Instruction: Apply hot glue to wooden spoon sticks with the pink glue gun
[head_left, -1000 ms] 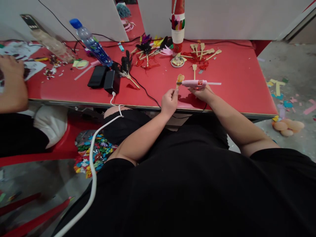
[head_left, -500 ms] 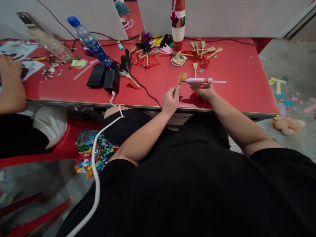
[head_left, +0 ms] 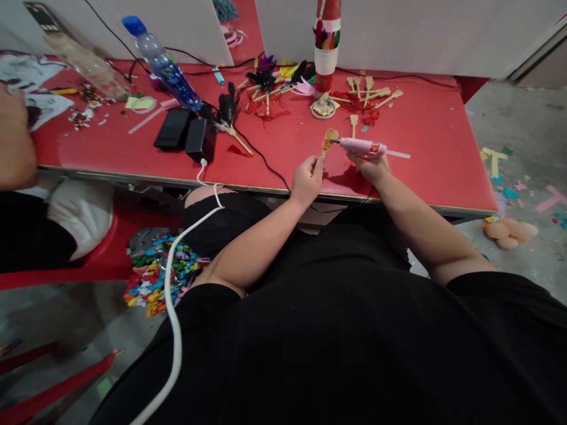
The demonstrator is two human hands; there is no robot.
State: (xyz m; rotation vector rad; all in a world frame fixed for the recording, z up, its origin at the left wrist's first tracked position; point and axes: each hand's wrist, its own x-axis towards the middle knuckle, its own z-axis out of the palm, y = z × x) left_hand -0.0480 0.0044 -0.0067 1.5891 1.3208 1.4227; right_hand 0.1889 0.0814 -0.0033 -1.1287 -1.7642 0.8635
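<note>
Now, over the red surface (head_left: 425,153), the left hand (head_left: 307,179) pinches the pale wooden stick (head_left: 326,144) below its broad head (head_left: 330,136), probably so this part is free; the right hand (head_left: 372,169) is wrapped around the pink plastic glue gun (head_left: 361,147), whose narrow nozzle (head_left: 335,141) points to it.

My left hand (head_left: 308,179) hides the end of my stick (head_left: 330,137), my right hand (head_left: 372,169) the handle of my glue gun (head_left: 361,147), and past them a red tube (head_left: 326,81) is cut off.
</note>
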